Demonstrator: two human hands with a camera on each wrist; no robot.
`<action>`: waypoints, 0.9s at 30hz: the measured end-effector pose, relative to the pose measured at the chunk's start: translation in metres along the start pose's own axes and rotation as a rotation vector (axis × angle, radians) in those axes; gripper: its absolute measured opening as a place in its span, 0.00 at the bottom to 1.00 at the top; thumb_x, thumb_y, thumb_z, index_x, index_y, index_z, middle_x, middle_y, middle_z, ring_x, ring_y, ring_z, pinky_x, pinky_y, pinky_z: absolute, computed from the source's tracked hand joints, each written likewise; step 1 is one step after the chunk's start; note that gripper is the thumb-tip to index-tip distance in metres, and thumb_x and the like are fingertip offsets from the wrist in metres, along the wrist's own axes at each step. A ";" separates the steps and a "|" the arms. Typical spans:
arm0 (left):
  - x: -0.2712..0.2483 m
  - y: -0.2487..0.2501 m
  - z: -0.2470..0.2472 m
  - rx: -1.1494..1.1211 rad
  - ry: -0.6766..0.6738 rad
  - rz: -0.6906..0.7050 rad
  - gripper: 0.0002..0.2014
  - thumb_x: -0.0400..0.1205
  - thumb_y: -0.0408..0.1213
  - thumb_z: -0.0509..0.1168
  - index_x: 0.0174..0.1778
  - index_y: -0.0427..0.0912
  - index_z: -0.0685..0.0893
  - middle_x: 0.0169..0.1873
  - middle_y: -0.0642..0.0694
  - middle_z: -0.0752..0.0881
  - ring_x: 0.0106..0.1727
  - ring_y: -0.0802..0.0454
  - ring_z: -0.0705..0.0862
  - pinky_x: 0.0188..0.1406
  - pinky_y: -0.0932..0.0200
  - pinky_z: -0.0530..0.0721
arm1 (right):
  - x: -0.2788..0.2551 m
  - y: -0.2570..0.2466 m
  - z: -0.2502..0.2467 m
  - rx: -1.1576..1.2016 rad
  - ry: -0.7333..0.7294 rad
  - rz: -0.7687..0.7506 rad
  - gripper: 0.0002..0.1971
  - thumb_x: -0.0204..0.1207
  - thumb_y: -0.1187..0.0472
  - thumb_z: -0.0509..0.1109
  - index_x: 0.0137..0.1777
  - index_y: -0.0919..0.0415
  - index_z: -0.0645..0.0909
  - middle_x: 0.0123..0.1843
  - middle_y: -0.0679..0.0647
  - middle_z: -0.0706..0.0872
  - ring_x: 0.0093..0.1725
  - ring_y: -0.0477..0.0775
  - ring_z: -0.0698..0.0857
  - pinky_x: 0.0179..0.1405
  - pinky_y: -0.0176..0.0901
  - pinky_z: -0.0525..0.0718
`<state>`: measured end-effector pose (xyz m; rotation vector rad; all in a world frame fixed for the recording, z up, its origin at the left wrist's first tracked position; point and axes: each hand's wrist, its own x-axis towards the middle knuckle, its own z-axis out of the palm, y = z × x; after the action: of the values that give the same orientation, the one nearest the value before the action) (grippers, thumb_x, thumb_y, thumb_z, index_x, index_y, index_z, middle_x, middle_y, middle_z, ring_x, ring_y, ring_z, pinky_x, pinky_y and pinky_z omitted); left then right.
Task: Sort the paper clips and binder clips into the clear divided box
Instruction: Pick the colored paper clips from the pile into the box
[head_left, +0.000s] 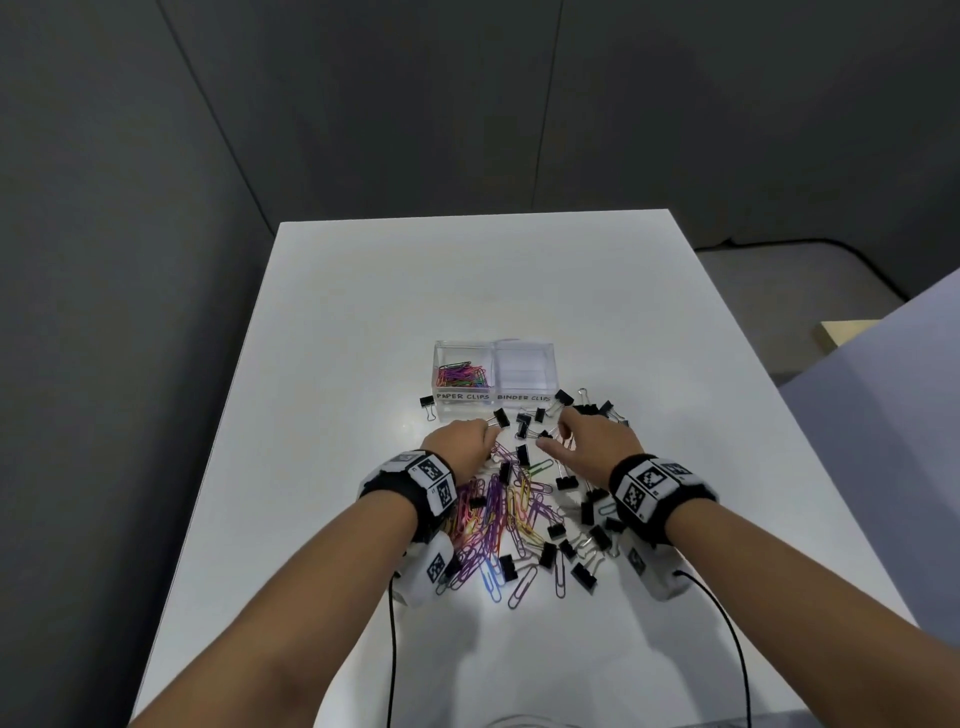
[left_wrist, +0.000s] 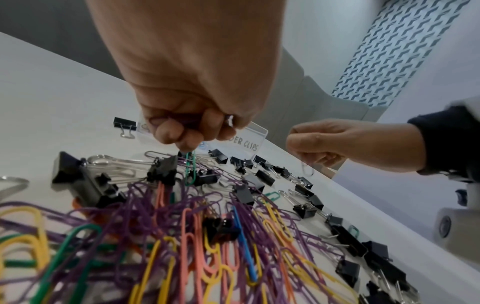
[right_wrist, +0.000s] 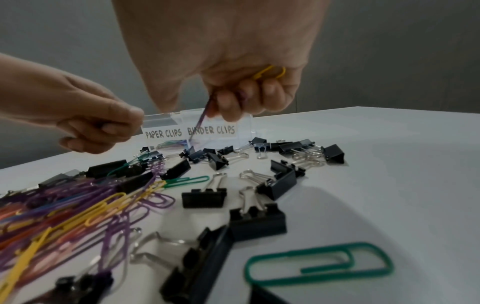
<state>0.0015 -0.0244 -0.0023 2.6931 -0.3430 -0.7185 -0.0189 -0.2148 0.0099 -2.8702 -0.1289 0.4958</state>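
Note:
The clear divided box (head_left: 524, 347) stands past the pile, labelled "PAPER CLIPS" and "BINDER CLIPS"; its left cell holds coloured paper clips (head_left: 462, 375), its right cell looks empty. In front lies a mixed heap of coloured paper clips (head_left: 498, 514) and black binder clips (head_left: 571, 540). My left hand (left_wrist: 187, 139) is curled round purple clips and pinches a teal paper clip (left_wrist: 191, 170) that hangs over the heap. My right hand (right_wrist: 233, 107) grips a yellow paper clip (right_wrist: 270, 72) and a purple paper clip (right_wrist: 202, 117), hovering just before the box.
The white table (head_left: 623, 291) has bare surface beyond and beside the box. One binder clip (head_left: 427, 405) lies alone at the box's left front corner. A black cable (head_left: 727, 639) trails from my right wrist, and another one runs from the left.

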 end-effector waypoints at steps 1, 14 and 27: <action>0.000 0.000 0.000 0.000 0.006 -0.002 0.20 0.90 0.42 0.43 0.58 0.32 0.76 0.37 0.41 0.79 0.42 0.44 0.76 0.47 0.49 0.76 | 0.000 0.000 0.000 -0.023 0.007 0.008 0.16 0.80 0.43 0.57 0.44 0.56 0.67 0.34 0.49 0.77 0.37 0.53 0.76 0.39 0.45 0.75; 0.010 0.004 0.001 0.196 -0.019 0.167 0.18 0.85 0.35 0.58 0.71 0.47 0.73 0.70 0.44 0.72 0.57 0.42 0.83 0.48 0.53 0.81 | 0.007 -0.007 0.011 0.299 -0.120 0.012 0.10 0.80 0.71 0.50 0.54 0.62 0.70 0.47 0.62 0.81 0.42 0.57 0.77 0.48 0.54 0.79; 0.028 0.011 0.006 0.357 -0.071 0.264 0.12 0.83 0.42 0.62 0.59 0.41 0.80 0.62 0.42 0.78 0.60 0.43 0.81 0.51 0.49 0.81 | 0.008 -0.017 0.027 -0.094 -0.227 -0.090 0.16 0.77 0.55 0.66 0.61 0.62 0.74 0.62 0.58 0.76 0.58 0.61 0.81 0.55 0.52 0.80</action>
<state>0.0199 -0.0448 -0.0152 2.8685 -0.9030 -0.7318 -0.0214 -0.1919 -0.0134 -2.8731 -0.3254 0.8170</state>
